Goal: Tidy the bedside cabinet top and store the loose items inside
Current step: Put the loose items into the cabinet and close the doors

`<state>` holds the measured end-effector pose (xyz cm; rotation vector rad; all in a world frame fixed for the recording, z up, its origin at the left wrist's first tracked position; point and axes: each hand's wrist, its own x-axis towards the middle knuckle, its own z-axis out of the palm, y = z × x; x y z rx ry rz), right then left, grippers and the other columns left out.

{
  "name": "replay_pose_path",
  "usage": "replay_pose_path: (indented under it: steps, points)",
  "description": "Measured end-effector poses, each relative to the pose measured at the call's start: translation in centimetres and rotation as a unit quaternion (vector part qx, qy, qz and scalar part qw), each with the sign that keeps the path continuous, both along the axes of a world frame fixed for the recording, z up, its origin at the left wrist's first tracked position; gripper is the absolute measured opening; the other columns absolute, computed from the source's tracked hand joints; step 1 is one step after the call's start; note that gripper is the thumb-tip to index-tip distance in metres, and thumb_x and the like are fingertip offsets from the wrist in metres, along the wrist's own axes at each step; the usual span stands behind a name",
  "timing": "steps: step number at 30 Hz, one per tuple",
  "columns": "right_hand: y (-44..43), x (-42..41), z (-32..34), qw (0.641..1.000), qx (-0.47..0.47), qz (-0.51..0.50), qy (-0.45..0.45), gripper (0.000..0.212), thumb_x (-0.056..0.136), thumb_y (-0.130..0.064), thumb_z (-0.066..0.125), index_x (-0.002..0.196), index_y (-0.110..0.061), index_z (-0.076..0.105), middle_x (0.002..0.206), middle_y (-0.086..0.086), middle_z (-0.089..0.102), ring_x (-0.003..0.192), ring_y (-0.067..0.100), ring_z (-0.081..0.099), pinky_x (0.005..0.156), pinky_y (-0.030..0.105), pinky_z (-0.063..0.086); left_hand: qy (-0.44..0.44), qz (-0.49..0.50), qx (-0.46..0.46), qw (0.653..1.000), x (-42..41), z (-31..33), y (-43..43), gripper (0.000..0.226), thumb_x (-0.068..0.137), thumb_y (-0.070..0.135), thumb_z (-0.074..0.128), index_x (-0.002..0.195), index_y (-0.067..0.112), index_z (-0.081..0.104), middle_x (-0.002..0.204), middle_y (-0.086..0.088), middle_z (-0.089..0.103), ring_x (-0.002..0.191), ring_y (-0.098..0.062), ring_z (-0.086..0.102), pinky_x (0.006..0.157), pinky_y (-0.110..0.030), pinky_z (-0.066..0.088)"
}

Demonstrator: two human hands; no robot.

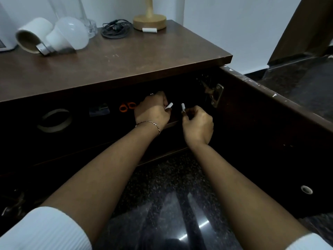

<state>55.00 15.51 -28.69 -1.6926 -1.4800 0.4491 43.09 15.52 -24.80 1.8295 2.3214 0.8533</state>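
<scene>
White sticks (2) in hands

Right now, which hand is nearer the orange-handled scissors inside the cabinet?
Left. The left hand sits right beside the orange-handled scissors, just to their right, holding a small white piece. The right hand is farther right, beyond the left hand, holding another white piece.

Two hands inside open cabinet
</scene>
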Motion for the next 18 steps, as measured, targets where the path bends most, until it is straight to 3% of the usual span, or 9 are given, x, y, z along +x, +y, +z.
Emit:
replay_pose_path:
  steps: [6, 18]
  points:
    - [1.1, 0.1, 0.2, 0.999, 0.008, -0.01, -0.044, 0.02, 0.09, -0.04, 0.061, 0.095, -0.021, 0.068, 0.096, 0.0, 0.07, 0.083, 0.023, 0.068, 0.069, 0.036, 0.056, 0.058, -0.009, -0.024, 0.998, 1.1, -0.2, 1.3, 0.016, 0.085, 0.033, 0.061, 0.096, 0.021, 0.059, 0.102, -0.004, 0.065, 0.097, -0.028, 0.063, 0.067, -0.028, 0.041]
    - [1.3, -0.1, -0.2, 0.998, 0.011, -0.005, -0.057, 0.02, 0.09, -0.033, 0.062, 0.104, -0.02, 0.067, 0.1, 0.001, 0.069, 0.087, 0.023, 0.068, 0.065, 0.028, 0.049, 0.07, -0.046, -0.048, 0.995, 1.9, -0.8, 2.9, 0.016, 0.087, 0.027, 0.059, 0.1, 0.018, 0.06, 0.109, -0.008, 0.064, 0.101, -0.031, 0.062, 0.07, -0.032, 0.043]
